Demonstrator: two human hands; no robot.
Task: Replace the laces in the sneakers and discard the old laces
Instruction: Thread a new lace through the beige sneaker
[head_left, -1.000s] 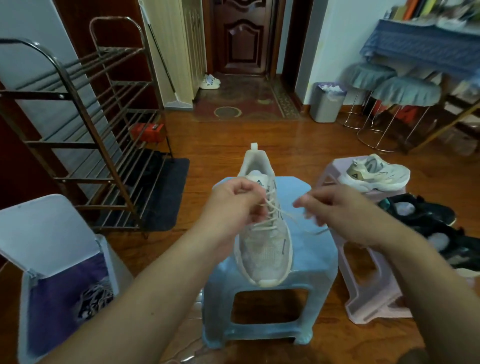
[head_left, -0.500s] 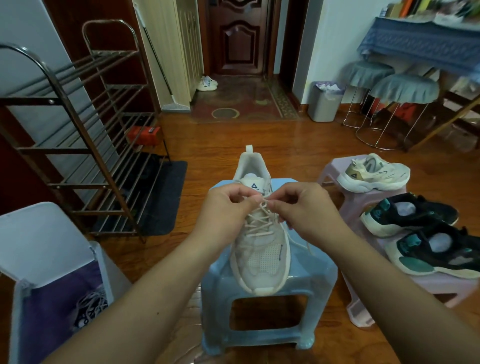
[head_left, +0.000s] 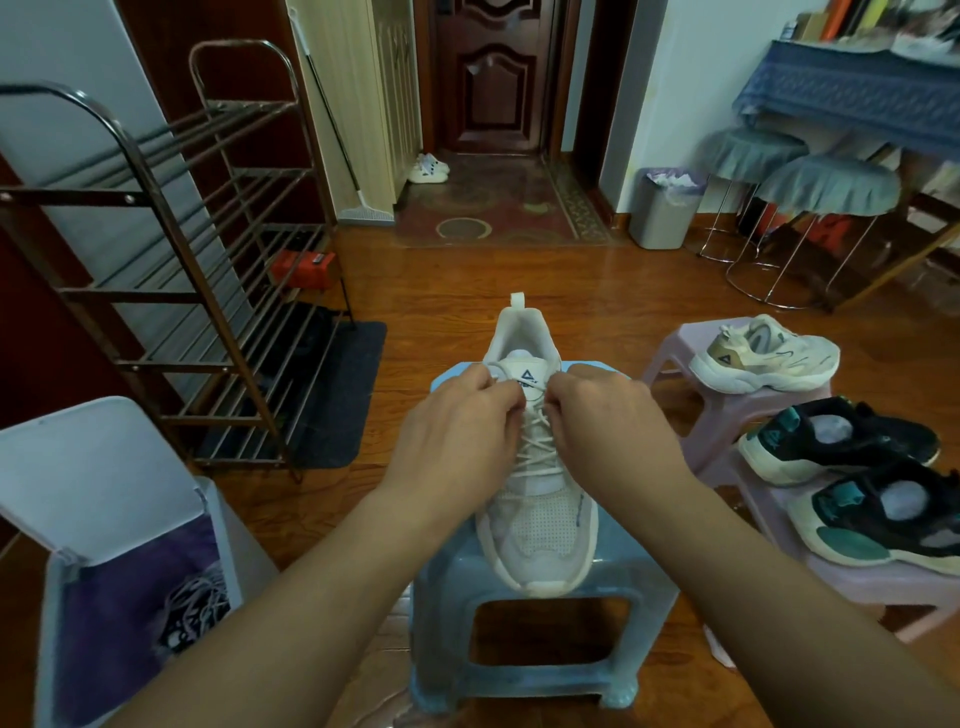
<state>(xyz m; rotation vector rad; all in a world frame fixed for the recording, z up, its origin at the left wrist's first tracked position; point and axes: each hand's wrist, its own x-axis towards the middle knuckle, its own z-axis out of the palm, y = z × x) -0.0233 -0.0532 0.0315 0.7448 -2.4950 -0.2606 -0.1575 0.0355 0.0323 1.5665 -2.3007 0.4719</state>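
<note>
1. A white sneaker (head_left: 537, 499) is sitting on the blue stool (head_left: 524, 654), toe pointing toward the person, and a dark triangle logo is showing on its tongue; no lettering is readable.
2. The left hand (head_left: 457, 441) and right hand (head_left: 608, 426) are working close together at the top eyelets, each with fingers curled and pinching the pale lace (head_left: 540, 441).
3. Three more sneakers are waiting on the pink stools (head_left: 727, 436) at the right: one cream sneaker (head_left: 763, 353) carrying the same triangle mark, and two black-and-teal sneakers (head_left: 852, 467).
4. Old laces (head_left: 197, 608) are lying tangled in the open bin (head_left: 104, 597) at the lower left.
5. A second bin (head_left: 665, 213) is standing by the far wall.
</note>
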